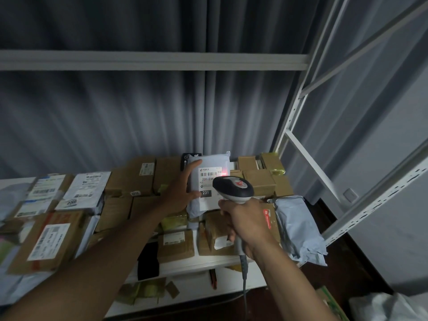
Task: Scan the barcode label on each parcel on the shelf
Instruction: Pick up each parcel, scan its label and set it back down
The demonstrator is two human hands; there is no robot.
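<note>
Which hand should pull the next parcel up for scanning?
Left. The left hand only props the white mailer upright and sits nearest the brown boxes. The right hand grips the scanner, so it is probably best kept aiming.

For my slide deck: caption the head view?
Left hand tilts white parcel up; right hand aims scanner at its barcode.

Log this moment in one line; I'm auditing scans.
step: scanning | left hand: holds white parcel upright | right hand: grips scanner | red light on label
</note>
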